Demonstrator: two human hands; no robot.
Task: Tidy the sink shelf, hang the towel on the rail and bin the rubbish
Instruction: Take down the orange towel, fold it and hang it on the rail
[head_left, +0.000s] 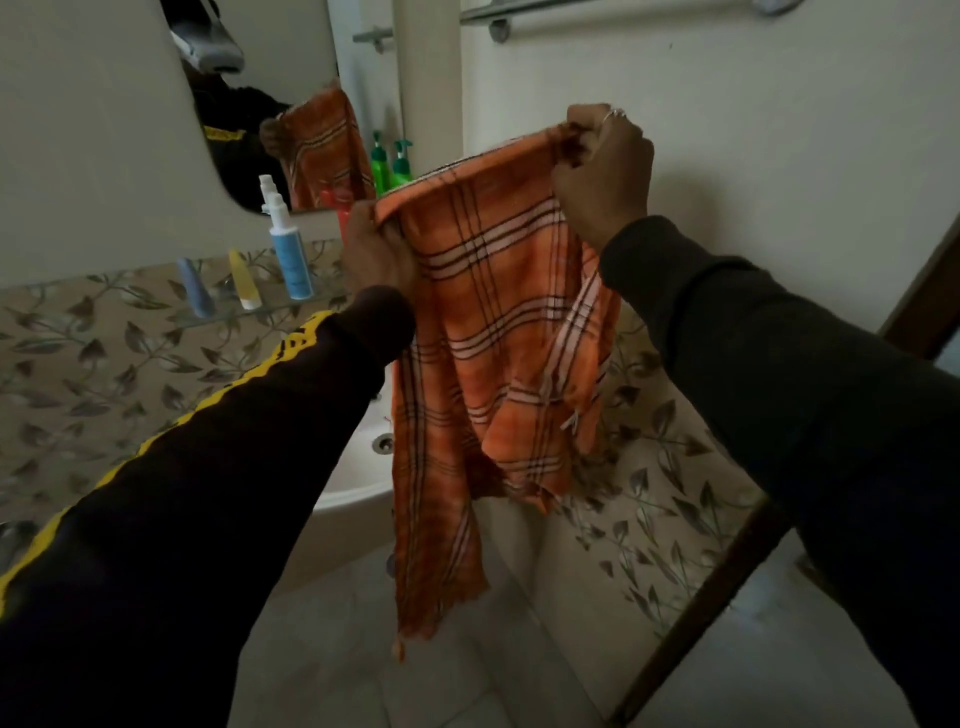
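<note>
The towel (498, 332) is not yet hung — it dangles mid-frame, top edge stretched between both hands. The left hand (376, 249) pinches one corner, the right hand (602, 171) is clamped on the other, higher. The rail (597, 11) waits at 12 o'clock. On the shelf (260, 312) at 9 o'clock bottles stand upright; rubbish and bin aren't visible
</note>
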